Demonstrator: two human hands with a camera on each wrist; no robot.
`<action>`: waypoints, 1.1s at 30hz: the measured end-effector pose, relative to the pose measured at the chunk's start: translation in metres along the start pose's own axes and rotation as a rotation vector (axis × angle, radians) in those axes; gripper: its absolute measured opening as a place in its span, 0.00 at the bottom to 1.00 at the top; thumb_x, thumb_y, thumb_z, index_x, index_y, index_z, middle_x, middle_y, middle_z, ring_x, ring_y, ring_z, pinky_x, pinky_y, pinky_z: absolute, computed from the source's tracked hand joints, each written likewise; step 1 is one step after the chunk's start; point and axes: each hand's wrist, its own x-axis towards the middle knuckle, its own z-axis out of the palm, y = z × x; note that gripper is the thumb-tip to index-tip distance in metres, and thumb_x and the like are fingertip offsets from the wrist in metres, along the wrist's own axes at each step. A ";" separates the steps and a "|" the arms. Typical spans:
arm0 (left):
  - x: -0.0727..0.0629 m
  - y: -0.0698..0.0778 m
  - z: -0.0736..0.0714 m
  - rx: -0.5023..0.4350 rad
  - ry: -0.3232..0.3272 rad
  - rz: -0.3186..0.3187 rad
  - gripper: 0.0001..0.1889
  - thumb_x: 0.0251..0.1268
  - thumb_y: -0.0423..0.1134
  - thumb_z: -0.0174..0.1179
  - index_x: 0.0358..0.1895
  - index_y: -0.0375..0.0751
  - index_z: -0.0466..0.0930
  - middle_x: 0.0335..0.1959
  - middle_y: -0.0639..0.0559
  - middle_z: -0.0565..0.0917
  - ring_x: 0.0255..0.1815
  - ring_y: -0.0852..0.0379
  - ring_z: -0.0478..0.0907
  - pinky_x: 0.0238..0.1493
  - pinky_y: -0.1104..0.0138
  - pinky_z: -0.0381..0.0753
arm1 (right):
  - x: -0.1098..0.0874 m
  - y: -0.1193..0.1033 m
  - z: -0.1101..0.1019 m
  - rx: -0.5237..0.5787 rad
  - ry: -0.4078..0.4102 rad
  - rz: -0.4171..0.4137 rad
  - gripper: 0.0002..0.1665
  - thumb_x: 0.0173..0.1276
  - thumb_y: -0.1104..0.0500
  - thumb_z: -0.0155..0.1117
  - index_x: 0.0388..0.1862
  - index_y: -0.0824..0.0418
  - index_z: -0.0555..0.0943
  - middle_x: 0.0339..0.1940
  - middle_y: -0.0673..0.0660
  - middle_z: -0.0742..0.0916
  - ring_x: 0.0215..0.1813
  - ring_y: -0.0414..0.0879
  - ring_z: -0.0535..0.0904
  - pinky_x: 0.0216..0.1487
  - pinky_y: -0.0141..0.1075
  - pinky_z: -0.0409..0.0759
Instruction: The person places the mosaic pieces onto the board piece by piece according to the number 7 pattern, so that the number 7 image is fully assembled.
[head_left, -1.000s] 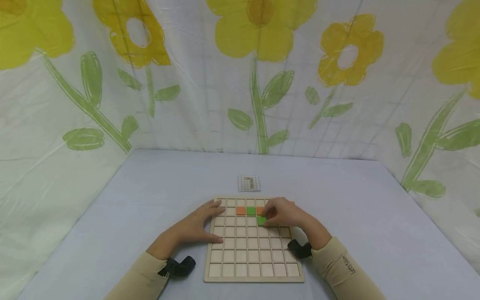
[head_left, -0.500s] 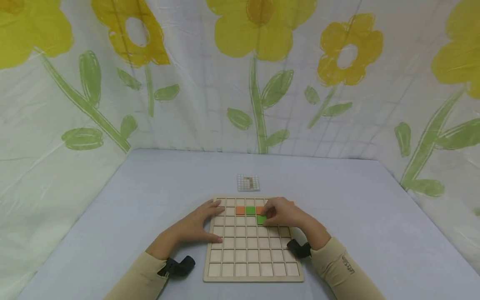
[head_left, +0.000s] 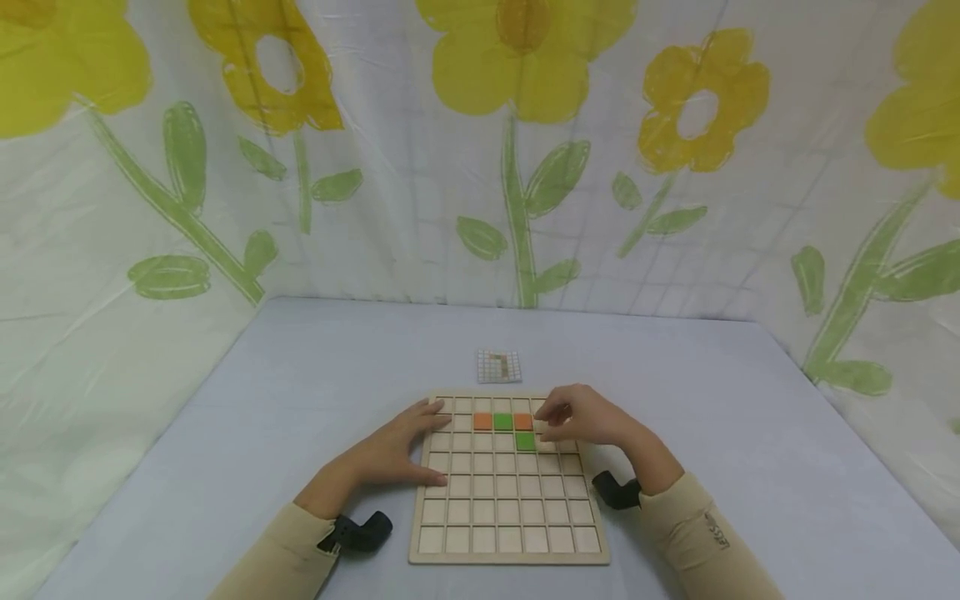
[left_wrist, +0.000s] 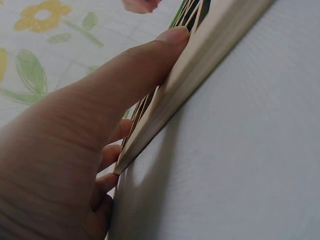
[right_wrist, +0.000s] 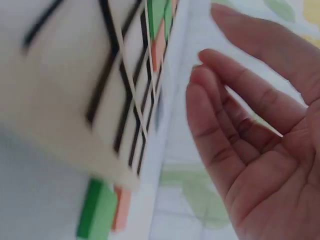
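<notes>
A light wooden grid board point(head_left: 483, 510) lies on the table in the head view. In its second row from the far side sit an orange tile point(head_left: 482, 422), a green tile point(head_left: 502, 422) and another orange tile point(head_left: 523, 422); one more green tile point(head_left: 526, 442) lies just below the last. My left hand point(head_left: 390, 450) rests on the board's left edge, fingers spread, its thumb point(left_wrist: 150, 55) along the rim in the left wrist view. Over the board's upper right, my right hand point(head_left: 588, 415) is lifted with bent, parted fingers and nothing between them, as the right wrist view shows.
A small card point(head_left: 498, 367) printed with a grid pattern lies beyond the board. In the right wrist view, a green block point(right_wrist: 97, 209) and an orange block point(right_wrist: 121, 207) sit past the board's edge. A flowered curtain point(head_left: 420, 183) hangs behind the table point(head_left: 322, 350).
My right hand has come off the lower green tile and moved up and to the right, leaving that tile in its cell. My left hand has stayed at the board's left edge.
</notes>
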 end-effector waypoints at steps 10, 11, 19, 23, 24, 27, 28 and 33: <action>0.000 0.000 0.000 -0.005 -0.007 -0.007 0.47 0.41 0.63 0.69 0.67 0.46 0.65 0.74 0.47 0.55 0.76 0.42 0.45 0.72 0.45 0.51 | -0.029 0.022 -0.025 0.037 0.040 0.039 0.18 0.57 0.56 0.70 0.43 0.66 0.83 0.40 0.59 0.85 0.37 0.37 0.79 0.40 0.29 0.81; 0.000 0.000 0.000 -0.006 -0.007 -0.007 0.47 0.41 0.63 0.69 0.67 0.46 0.65 0.74 0.47 0.55 0.76 0.42 0.45 0.72 0.45 0.51 | -0.032 0.024 -0.027 0.040 0.044 0.051 0.19 0.56 0.56 0.70 0.43 0.65 0.83 0.40 0.59 0.85 0.37 0.36 0.79 0.39 0.29 0.81; 0.000 0.000 0.000 -0.013 0.001 0.001 0.47 0.40 0.63 0.69 0.67 0.46 0.65 0.74 0.46 0.55 0.76 0.41 0.45 0.72 0.45 0.52 | -0.052 0.042 -0.037 0.001 0.082 0.091 0.18 0.56 0.55 0.71 0.42 0.65 0.83 0.40 0.58 0.85 0.37 0.36 0.77 0.39 0.28 0.80; 0.000 -0.001 0.000 -0.011 0.002 -0.001 0.47 0.40 0.63 0.69 0.67 0.46 0.65 0.74 0.47 0.55 0.76 0.42 0.45 0.72 0.45 0.52 | -0.062 0.047 -0.038 0.006 0.092 0.137 0.19 0.55 0.53 0.71 0.42 0.63 0.83 0.39 0.56 0.85 0.36 0.35 0.77 0.38 0.27 0.80; 0.000 -0.001 0.001 -0.010 0.002 -0.002 0.47 0.40 0.63 0.69 0.67 0.46 0.65 0.74 0.47 0.55 0.76 0.42 0.45 0.72 0.45 0.52 | -0.064 0.048 -0.039 0.013 0.094 0.153 0.19 0.55 0.52 0.71 0.42 0.63 0.83 0.39 0.55 0.85 0.36 0.35 0.77 0.38 0.27 0.80; 0.000 -0.001 0.001 -0.012 0.002 -0.009 0.47 0.40 0.63 0.69 0.67 0.47 0.65 0.74 0.48 0.55 0.76 0.43 0.45 0.73 0.46 0.51 | -0.071 0.051 -0.040 0.045 0.094 0.187 0.20 0.55 0.51 0.71 0.42 0.62 0.83 0.39 0.55 0.85 0.36 0.37 0.77 0.38 0.28 0.80; 0.000 -0.001 0.001 -0.012 0.001 -0.011 0.47 0.40 0.63 0.69 0.67 0.47 0.65 0.74 0.48 0.55 0.76 0.43 0.45 0.73 0.46 0.51 | -0.074 0.052 -0.040 0.057 0.095 0.200 0.20 0.55 0.51 0.71 0.43 0.62 0.83 0.39 0.55 0.85 0.36 0.37 0.77 0.37 0.28 0.80; 0.000 -0.001 0.002 -0.016 0.001 -0.007 0.48 0.40 0.63 0.69 0.67 0.46 0.65 0.74 0.47 0.55 0.76 0.43 0.45 0.73 0.45 0.51 | -0.084 0.056 -0.043 0.075 0.095 0.209 0.21 0.56 0.52 0.70 0.44 0.64 0.82 0.40 0.58 0.85 0.36 0.35 0.77 0.38 0.27 0.80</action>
